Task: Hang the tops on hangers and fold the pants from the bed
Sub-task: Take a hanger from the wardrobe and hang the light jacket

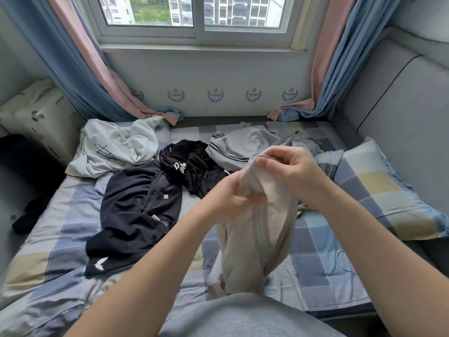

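Both hands hold a beige garment (257,229) up over the bed; it hangs down to the checked sheet (315,259). My left hand (230,203) grips its bunched upper part from the left. My right hand (289,166) pinches its top edge from the right. On the bed behind lie a dark navy garment with a small white cross (136,210), a black garment with white lettering (192,166), a white top with a black drawing (116,147) at the back left, and a grey garment with dark stripes (250,147) at the back right.
A checked pillow (379,190) lies at the right, next to a grey padded headboard (408,113). Blue and pink curtains (92,76) hang either side of the window (194,18). A cardboard box (41,117) stands to the left of the bed. No hanger is in view.
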